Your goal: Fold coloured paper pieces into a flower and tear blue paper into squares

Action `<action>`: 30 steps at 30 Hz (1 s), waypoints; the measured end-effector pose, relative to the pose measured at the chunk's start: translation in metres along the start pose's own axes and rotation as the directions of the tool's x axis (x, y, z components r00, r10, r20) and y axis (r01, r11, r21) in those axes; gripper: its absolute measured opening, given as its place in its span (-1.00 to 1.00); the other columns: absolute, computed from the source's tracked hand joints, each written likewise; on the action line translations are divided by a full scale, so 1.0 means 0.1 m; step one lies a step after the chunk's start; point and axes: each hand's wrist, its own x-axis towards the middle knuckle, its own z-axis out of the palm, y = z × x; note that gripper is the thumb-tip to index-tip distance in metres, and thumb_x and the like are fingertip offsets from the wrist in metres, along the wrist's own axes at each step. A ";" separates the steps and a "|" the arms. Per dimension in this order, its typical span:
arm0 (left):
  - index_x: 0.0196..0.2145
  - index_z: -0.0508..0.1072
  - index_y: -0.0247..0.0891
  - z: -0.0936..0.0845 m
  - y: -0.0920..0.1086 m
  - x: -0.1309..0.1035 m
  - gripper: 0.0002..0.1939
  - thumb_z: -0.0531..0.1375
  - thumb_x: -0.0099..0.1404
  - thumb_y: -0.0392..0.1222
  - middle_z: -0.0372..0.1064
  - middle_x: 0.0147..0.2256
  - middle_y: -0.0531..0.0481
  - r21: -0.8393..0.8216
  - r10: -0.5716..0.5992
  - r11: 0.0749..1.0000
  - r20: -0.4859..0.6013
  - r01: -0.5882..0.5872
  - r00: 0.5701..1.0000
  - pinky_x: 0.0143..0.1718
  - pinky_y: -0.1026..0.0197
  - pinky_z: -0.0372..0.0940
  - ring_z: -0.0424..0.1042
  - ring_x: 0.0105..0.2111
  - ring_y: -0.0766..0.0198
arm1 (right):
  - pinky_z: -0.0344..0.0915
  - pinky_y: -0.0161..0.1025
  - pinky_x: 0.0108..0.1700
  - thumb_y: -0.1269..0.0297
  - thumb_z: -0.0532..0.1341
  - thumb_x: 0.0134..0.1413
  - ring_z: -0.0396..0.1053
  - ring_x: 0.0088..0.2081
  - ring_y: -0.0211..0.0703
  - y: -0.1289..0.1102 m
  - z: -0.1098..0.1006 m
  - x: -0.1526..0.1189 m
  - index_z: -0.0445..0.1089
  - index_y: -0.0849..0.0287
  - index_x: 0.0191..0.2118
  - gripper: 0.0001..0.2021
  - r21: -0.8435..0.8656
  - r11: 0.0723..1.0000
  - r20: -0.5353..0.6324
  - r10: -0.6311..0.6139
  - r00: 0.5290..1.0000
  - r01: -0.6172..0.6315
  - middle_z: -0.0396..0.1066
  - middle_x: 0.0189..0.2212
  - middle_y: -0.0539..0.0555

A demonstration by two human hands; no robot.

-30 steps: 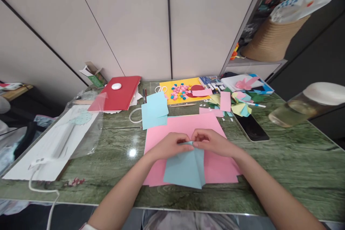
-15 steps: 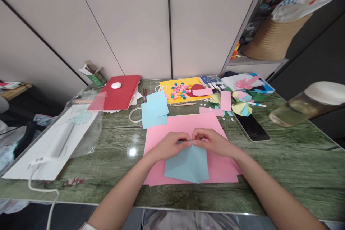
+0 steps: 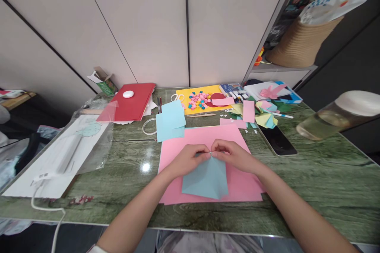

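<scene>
A blue sheet of paper (image 3: 204, 180) is held by its far edge, over a larger pink sheet (image 3: 242, 184). My left hand (image 3: 190, 161) pinches that edge with thumb and forefinger from the left. From the right, my right hand (image 3: 234, 155) pinches the same edge, its fingertips nearly touching those of the left. Between the two pinches the paper bends slightly, and a faint crease runs down toward me. More light blue paper pieces (image 3: 170, 122) lie beyond my left hand, overlapping the pink sheet's far corner.
Scissors (image 3: 177, 97), a yellow sheet (image 3: 190, 94) with small coloured balls and a pencil (image 3: 202, 115) lie at the back. To the right are folded papers (image 3: 266, 119), a phone (image 3: 277, 140) and a bottle (image 3: 329, 118). A red folder (image 3: 133, 106) and a power strip (image 3: 69, 154) lie left.
Both hands have risen very slightly with the blue paper, and its near edge has shifted a little away from me. The grip is the same.
</scene>
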 end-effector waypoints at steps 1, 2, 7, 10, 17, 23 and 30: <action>-0.43 0.36 -0.28 0.00 0.00 0.00 -0.79 0.01 0.25 -0.14 0.29 -0.46 0.08 0.002 0.004 1.000 -0.006 -0.004 1.000 -0.40 0.33 0.09 0.22 -0.43 0.34 | 0.13 -0.31 -0.32 0.06 0.10 0.07 0.21 -0.37 -0.25 0.00 0.00 0.00 0.29 0.15 -0.37 -0.76 0.005 1.000 -0.004 -0.002 1.000 0.002 0.29 -0.44 -0.02; -0.43 0.35 -0.28 0.00 0.01 0.00 -0.79 0.01 0.25 -0.15 0.28 -0.46 0.08 0.002 0.007 1.000 -0.011 -0.007 1.000 -0.40 0.33 0.09 0.22 -0.43 0.34 | 0.13 -0.31 -0.32 0.06 0.10 0.06 0.21 -0.37 -0.25 0.00 0.00 0.00 0.29 0.16 -0.36 -0.75 0.008 1.000 -0.007 -0.004 1.000 0.004 0.28 -0.44 -0.02; -0.42 0.35 -0.29 0.00 0.04 0.00 -0.80 0.01 0.25 -0.15 0.27 -0.46 0.08 -0.006 -0.002 1.000 -0.016 0.002 1.000 -0.40 0.34 0.09 0.22 -0.43 0.34 | 0.13 -0.30 -0.32 0.05 0.10 0.07 0.19 -0.38 -0.24 0.01 0.01 0.00 0.29 0.17 -0.36 -0.74 0.010 1.000 -0.010 -0.014 1.000 0.014 0.27 -0.44 -0.01; -0.43 0.34 -0.29 0.00 0.05 0.00 -0.81 0.02 0.25 -0.17 0.27 -0.47 0.09 -0.028 0.003 1.000 -0.015 -0.004 1.000 -0.40 0.34 0.08 0.22 -0.43 0.35 | 0.13 -0.31 -0.33 0.06 0.10 0.08 0.18 -0.38 -0.25 0.01 0.01 0.00 0.29 0.16 -0.36 -0.75 0.022 1.000 -0.010 -0.018 1.000 0.018 0.26 -0.44 -0.01; -0.42 0.35 -0.29 0.01 0.02 0.00 -0.82 0.02 0.25 -0.18 0.26 -0.47 0.10 -0.057 0.007 0.998 -0.024 -0.009 1.000 -0.39 0.35 0.08 0.21 -0.42 0.35 | 0.13 -0.30 -0.31 0.07 0.09 0.08 0.19 -0.36 -0.23 0.01 0.01 0.00 0.29 0.16 -0.35 -0.76 0.028 0.999 -0.007 -0.022 1.000 0.022 0.26 -0.43 -0.01; -0.42 0.36 -0.29 0.02 0.01 0.01 -0.81 0.03 0.25 -0.16 0.27 -0.47 0.09 -0.071 0.010 0.997 -0.031 -0.012 0.999 -0.39 0.34 0.08 0.21 -0.42 0.35 | 0.13 -0.30 -0.31 0.09 0.09 0.09 0.19 -0.36 -0.24 0.00 0.02 0.00 0.29 0.16 -0.35 -0.77 0.037 0.999 -0.022 -0.034 0.999 0.034 0.26 -0.43 -0.01; -0.41 0.38 -0.27 -0.01 -0.06 0.02 -0.81 0.06 0.22 -0.12 0.32 -0.43 0.08 -0.053 -0.040 0.998 -0.046 0.038 0.998 -0.37 0.33 0.10 0.25 -0.39 0.32 | 0.12 -0.30 -0.36 0.13 0.14 0.03 0.19 -0.39 -0.24 0.11 -0.04 0.05 0.32 0.17 -0.41 -0.80 0.038 0.999 -0.096 0.015 0.995 -0.011 0.28 -0.46 -0.01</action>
